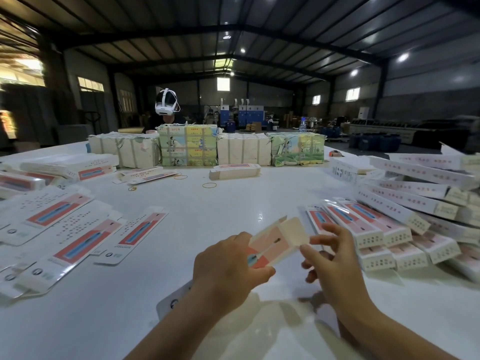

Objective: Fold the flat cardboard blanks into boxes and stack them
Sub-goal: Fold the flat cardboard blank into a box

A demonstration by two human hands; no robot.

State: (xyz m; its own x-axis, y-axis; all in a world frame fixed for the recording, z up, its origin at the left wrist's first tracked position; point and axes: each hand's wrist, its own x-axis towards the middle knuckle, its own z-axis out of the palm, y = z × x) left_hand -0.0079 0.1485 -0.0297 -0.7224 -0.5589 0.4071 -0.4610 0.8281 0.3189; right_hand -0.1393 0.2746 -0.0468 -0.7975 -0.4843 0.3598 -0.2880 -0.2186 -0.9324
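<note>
Folding under way at lower centre: left hand [228, 266] grasps box [272, 245], right hand [330, 258] released beside its end flap [293, 231], which likely needs tucking next.

Dim metal-roofed warehouse [239, 48], white table [207, 209]

On the counter [207, 209], flat blanks [78, 229] lie spread to the left and folded boxes [405, 203] are stacked to the right. Wrapped bundles [207, 146] stand in a row along the far side, with rubber bands [209, 185] lying before them. A person [166, 110] sits behind the bundles.
</note>
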